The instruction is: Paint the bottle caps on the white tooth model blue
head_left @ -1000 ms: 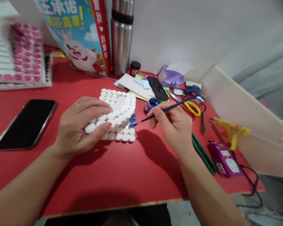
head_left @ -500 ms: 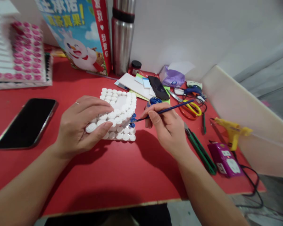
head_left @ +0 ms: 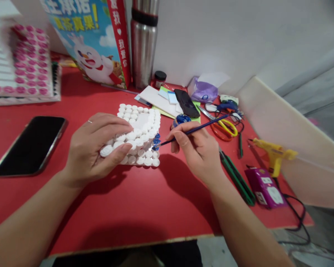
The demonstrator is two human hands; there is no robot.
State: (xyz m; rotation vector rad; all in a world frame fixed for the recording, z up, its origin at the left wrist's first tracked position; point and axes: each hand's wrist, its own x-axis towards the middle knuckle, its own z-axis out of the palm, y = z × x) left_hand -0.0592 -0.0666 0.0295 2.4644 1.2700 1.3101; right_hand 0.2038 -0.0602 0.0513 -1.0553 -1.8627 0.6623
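Observation:
A white box covered in round white caps (head_left: 141,126) rests on the red table (head_left: 133,200). My left hand (head_left: 97,148) grips its near left side, fingers curled over the top. A few caps on its right face are painted blue (head_left: 156,142). My right hand (head_left: 197,148) pinches a thin blue paintbrush (head_left: 200,128), its tip touching those blue caps. A small open pot of blue paint (head_left: 180,119) sits just behind my right hand.
A black phone (head_left: 30,144) lies at left. Behind stand a pink-and-white cap box (head_left: 22,63), a cartoon carton (head_left: 94,40) and a steel flask (head_left: 143,44). At right lie scissors (head_left: 225,126), a green tool (head_left: 236,180), a yellow glue gun (head_left: 272,154) and a purple pack (head_left: 264,187).
My right hand has shifted slightly left and up, bringing the brush tip from the lower blue cap to a higher one on the box's right face. The left hand has held still.

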